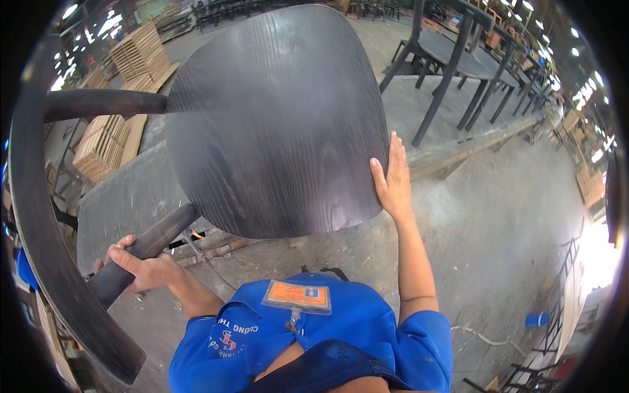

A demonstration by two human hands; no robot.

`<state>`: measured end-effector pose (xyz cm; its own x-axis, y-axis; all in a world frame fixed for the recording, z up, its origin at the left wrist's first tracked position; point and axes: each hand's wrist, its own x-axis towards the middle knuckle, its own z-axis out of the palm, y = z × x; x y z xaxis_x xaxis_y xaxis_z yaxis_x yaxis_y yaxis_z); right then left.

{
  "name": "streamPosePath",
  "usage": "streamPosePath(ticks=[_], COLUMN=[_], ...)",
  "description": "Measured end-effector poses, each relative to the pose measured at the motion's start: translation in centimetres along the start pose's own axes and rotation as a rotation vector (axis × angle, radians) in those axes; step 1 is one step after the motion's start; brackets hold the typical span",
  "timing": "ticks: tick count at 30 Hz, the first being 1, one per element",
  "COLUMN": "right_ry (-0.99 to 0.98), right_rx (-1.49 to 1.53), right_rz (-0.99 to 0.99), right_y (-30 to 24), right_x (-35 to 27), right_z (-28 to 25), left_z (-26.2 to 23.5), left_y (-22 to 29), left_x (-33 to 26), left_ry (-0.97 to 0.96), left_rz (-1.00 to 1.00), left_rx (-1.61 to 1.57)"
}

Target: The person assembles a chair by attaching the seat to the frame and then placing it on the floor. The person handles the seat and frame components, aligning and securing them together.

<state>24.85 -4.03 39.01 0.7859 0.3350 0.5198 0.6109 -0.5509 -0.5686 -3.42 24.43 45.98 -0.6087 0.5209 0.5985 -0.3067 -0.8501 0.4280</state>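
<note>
I hold a dark-stained wooden chair lifted in front of me. Its broad rounded seat [275, 118] fills the upper middle of the view, grain showing. My right hand [392, 180] presses flat against the seat's right edge, fingers up. My left hand [137, 265] is wrapped around one dark chair post [147, 249] at lower left. The curved backrest rail [46, 223] arcs down the left rim, and a second post [105, 103] runs from it to the seat.
Dark finished chairs [452, 59] stand in a row at upper right. Stacks of pale wooden parts [105, 144] sit at upper left. A grey workbench top [124, 196] lies beneath the chair. A blue cup [536, 319] rests on the concrete floor at right.
</note>
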Motion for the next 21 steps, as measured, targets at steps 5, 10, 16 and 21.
streamPosePath(ticks=[5,10,16,21], right_ry=[0.03,0.188,0.479,0.537], right_rx=[0.672,0.908,1.161,1.222], right_rz=[0.295,0.338,0.525,0.593], right_y=[-0.5,-1.6,-3.9,-6.7], right_x=[-3.8,-3.2,-1.6,0.2], right_z=[2.4,5.2,7.4,7.4], left_z=[1.3,2.4,7.4,9.7], left_y=[-1.9,-2.4,-2.4,-3.8], left_x=[1.3,6.1,23.1,29.2], left_ry=[-0.17,-0.39,-0.925,-1.523], left_rz=[-0.012,-0.217,-0.04,0.279], left_rx=[0.073,-0.6,-0.039,0.062])
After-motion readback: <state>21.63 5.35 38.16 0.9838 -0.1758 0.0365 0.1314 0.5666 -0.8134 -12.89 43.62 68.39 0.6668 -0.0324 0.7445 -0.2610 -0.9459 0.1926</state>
